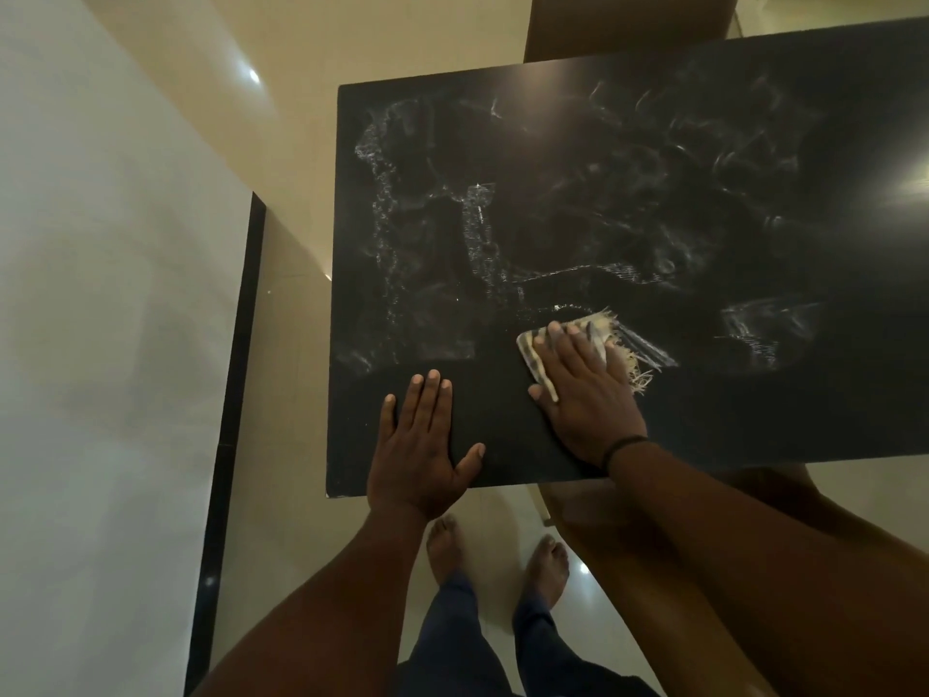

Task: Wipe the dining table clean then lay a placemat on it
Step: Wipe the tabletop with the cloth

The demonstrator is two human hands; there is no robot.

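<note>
Right hand point(583, 394), fingers straight, presses a fringed cloth point(603, 344) flat on the streaked dark table point(653, 193) at lower centre, apparently to wipe; left hand point(422, 440) lies flat, fingers released, likely bracing; no placemat visible.

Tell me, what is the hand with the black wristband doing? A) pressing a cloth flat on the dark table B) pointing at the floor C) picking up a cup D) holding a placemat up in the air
A: the right hand, with the black wristband, lies flat with straight fingers on a striped, fringed cloth on the dark table.
</note>
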